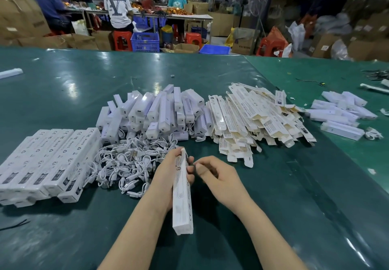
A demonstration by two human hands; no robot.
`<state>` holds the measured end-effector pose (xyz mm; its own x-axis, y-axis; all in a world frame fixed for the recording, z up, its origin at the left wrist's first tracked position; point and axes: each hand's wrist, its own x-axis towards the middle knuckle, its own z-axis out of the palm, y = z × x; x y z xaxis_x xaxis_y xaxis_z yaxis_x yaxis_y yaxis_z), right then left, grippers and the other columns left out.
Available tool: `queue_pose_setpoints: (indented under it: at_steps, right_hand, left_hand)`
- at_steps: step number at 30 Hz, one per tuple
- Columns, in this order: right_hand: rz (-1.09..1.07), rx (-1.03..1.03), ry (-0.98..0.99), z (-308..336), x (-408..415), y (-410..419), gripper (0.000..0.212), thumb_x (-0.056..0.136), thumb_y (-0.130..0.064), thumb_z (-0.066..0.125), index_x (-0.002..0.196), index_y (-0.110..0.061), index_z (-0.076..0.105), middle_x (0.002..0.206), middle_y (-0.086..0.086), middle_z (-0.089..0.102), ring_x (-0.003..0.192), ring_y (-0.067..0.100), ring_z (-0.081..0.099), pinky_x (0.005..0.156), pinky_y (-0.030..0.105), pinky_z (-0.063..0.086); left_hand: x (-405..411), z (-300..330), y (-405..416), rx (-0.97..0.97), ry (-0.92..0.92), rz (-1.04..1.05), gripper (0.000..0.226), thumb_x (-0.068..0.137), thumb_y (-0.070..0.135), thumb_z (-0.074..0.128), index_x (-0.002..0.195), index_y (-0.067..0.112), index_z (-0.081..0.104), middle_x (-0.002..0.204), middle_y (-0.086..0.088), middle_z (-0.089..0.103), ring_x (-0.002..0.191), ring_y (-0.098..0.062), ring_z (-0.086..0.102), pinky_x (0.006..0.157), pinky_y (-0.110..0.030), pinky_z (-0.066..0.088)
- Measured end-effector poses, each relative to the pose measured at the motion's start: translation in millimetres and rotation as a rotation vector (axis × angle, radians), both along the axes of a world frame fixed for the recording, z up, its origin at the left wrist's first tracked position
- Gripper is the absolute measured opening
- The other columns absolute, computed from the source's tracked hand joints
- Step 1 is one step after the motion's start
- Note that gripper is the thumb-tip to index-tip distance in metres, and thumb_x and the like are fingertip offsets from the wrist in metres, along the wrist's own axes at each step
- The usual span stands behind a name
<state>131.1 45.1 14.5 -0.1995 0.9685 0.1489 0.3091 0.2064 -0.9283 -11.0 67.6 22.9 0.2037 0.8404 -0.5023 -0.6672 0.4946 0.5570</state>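
Note:
My left hand (pixel 166 172) grips a long white printed box (pixel 182 198) near its far end, its length running toward me above the green table (pixel 273 206). Just to its right, my right hand (pixel 219 177) hovers with fingers loosely curled, holding nothing visible, its fingertips close to the box's upper part. Whether they touch the box I cannot tell.
A row of closed white boxes (pixel 48 164) lies at the left. Tangled white cables (pixel 128 162) sit ahead of my left hand, white lamp bars (pixel 160 111) behind them, flat unfolded cartons (pixel 256 118) to the right. More bars (pixel 341 114) lie far right. People work at tables beyond.

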Motion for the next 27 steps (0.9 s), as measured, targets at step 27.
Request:
queue_pose_setpoints:
  at_steps: [27]
  right_hand:
    - [-0.095, -0.117, 0.307, 11, 26, 11, 0.015, 0.095, -0.021, 0.060, 0.090, -0.026, 0.073, 0.082, -0.002, 0.074, 0.068, 0.006, 0.065, 0.063, 0.021, 0.053]
  left_hand:
    - [0, 29, -20, 0.786, 1.283, -0.389, 0.020, 0.082, 0.039, 0.075, 0.095, 0.031, 0.061, 0.080, 0.013, 0.068, 0.065, 0.003, 0.061, 0.057, -0.011, 0.045]
